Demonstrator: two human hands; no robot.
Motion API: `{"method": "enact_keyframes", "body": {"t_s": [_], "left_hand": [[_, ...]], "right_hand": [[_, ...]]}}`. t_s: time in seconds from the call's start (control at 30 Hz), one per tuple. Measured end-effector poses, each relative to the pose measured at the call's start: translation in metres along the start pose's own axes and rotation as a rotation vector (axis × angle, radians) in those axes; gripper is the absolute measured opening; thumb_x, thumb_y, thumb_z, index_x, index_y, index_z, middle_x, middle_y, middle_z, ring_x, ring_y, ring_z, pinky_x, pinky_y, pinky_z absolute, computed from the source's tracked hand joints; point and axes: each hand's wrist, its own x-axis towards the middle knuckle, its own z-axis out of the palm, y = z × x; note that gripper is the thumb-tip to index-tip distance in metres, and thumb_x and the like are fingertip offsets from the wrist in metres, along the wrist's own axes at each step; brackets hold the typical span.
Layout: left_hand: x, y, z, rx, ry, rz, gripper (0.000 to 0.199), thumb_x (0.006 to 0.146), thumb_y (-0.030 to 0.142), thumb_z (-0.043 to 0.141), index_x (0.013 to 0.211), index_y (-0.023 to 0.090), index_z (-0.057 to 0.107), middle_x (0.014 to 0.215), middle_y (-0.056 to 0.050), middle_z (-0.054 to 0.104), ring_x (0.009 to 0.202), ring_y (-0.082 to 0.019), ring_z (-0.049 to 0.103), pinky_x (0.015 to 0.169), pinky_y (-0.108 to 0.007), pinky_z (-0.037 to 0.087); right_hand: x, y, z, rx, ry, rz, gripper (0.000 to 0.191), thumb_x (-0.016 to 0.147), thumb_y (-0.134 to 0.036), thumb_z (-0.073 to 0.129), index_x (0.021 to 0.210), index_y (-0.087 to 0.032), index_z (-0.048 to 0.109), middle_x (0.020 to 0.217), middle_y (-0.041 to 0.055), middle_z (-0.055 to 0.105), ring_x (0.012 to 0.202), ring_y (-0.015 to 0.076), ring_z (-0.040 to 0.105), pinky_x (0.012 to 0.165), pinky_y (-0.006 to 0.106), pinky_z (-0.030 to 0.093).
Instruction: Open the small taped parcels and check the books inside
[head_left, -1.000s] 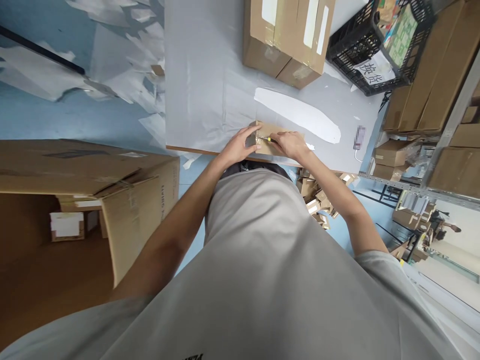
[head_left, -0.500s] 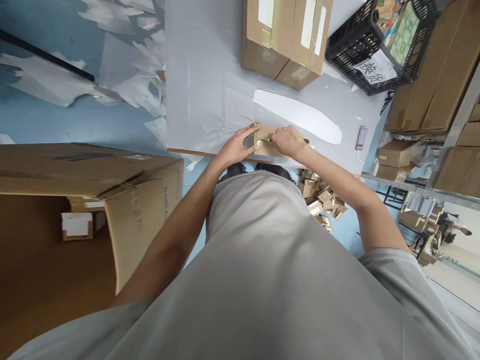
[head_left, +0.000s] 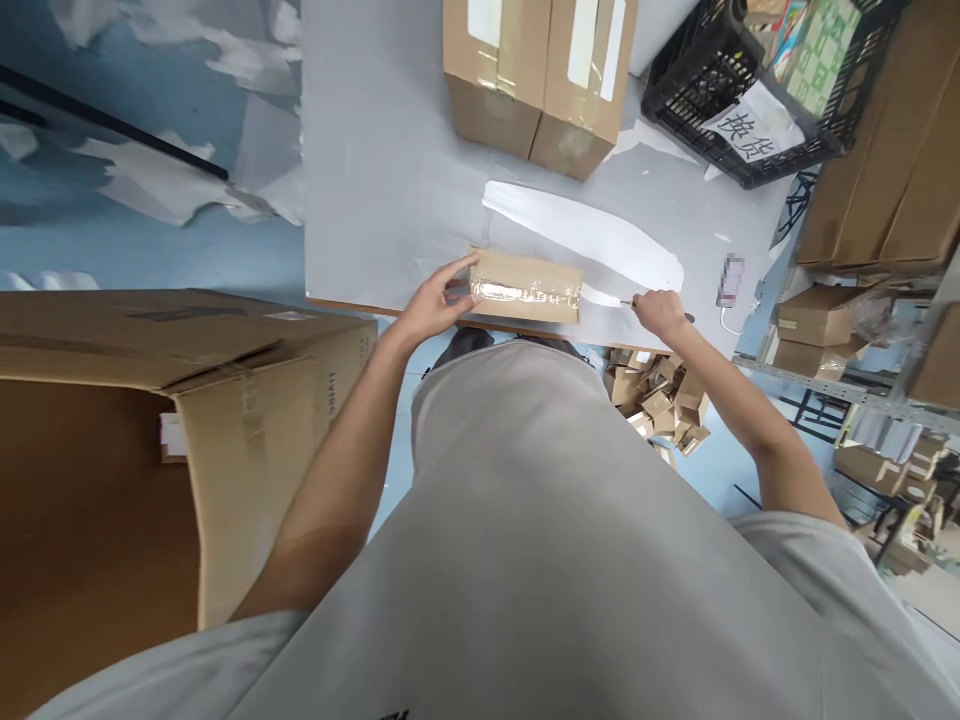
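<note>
A small long cardboard box (head_left: 525, 285) with shiny clear tape along its top lies near the table's front edge. My left hand (head_left: 433, 302) grips the left end of this box, thumb and fingers on its two sides. Off to the right of the box, my right hand (head_left: 660, 315) is closed round a slim box cutter (head_left: 691, 318). Its thin tip points left toward the box, apart from it, and its dark end sticks out behind the hand. Just beyond the box lies a long strip of white paper (head_left: 585, 235).
Two taped cartons (head_left: 499, 120) stand on the grey table (head_left: 367, 160). A black crate (head_left: 742, 165) with packages sits at the far right, and a blurred item with a cable (head_left: 730, 280) nearer. At left stands a large open carton (head_left: 277, 400). Several small boxes (head_left: 660, 395) lie on the floor.
My right hand has moved right with the box cutter, off the small box, whose taped top now shows. My left hand still holds the box's left end. The whole view has shifted slightly.
</note>
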Motion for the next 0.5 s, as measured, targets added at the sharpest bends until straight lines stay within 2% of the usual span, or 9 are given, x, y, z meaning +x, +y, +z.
{"method": "enact_keyframes", "body": {"t_s": [0.1, 0.2, 0.3, 0.37, 0.5], "left_hand": [[-0.002, 0.002, 0.008, -0.015, 0.058, -0.008, 0.091, 0.091, 0.07, 0.083, 0.169, 0.031, 0.06, 0.182, -0.014, 0.051, 0.156, -0.041, 0.061, 0.126, -0.058, 0.059], [-0.002, 0.008, 0.015, 0.02, 0.116, -0.033, 0.088, 0.091, 0.07, 0.082, 0.168, 0.033, 0.059, 0.179, -0.011, 0.054, 0.163, -0.04, 0.055, 0.13, -0.058, 0.056], [-0.004, 0.015, 0.018, 0.056, 0.148, -0.105, 0.088, 0.092, 0.069, 0.081, 0.168, 0.034, 0.056, 0.177, -0.012, 0.057, 0.16, -0.038, 0.059, 0.125, -0.056, 0.06], [-0.007, 0.02, 0.017, 0.077, 0.181, -0.154, 0.088, 0.091, 0.068, 0.08, 0.168, 0.034, 0.056, 0.176, -0.014, 0.058, 0.155, -0.037, 0.063, 0.122, -0.056, 0.062], [-0.013, 0.032, 0.011, 0.123, 0.298, -0.277, 0.084, 0.09, 0.067, 0.077, 0.165, 0.033, 0.059, 0.176, -0.016, 0.058, 0.151, -0.035, 0.068, 0.121, -0.058, 0.062]], "right_hand": [[0.012, 0.025, 0.033, 0.251, 0.094, 0.056, 0.044, 0.119, -0.043, 0.053, 0.137, -0.013, 0.08, 0.131, 0.0281, 0.084, 0.125, 0.0396, 0.081, 0.1, 0.043, 0.057], [0.035, 0.026, 0.067, 0.643, 0.069, 0.067, 0.041, 0.116, -0.049, 0.061, 0.117, -0.015, 0.083, 0.113, 0.0189, 0.089, 0.103, 0.0304, 0.084, 0.088, 0.033, 0.058], [0.064, 0.004, 0.091, 0.983, 0.015, 0.052, 0.029, 0.111, -0.038, 0.069, 0.098, -0.014, 0.08, 0.091, 0.0101, 0.087, 0.084, 0.0216, 0.078, 0.08, 0.026, 0.055], [0.081, -0.017, 0.099, 1.099, 0.006, 0.006, 0.026, 0.109, -0.031, 0.069, 0.088, -0.016, 0.075, 0.085, 0.0057, 0.085, 0.078, 0.0178, 0.074, 0.079, 0.024, 0.054], [0.101, -0.057, 0.097, 1.462, -0.068, -0.104, 0.022, 0.112, -0.03, 0.068, 0.092, -0.019, 0.068, 0.089, 0.0046, 0.086, 0.065, 0.0118, 0.065, 0.072, 0.022, 0.055]]}}
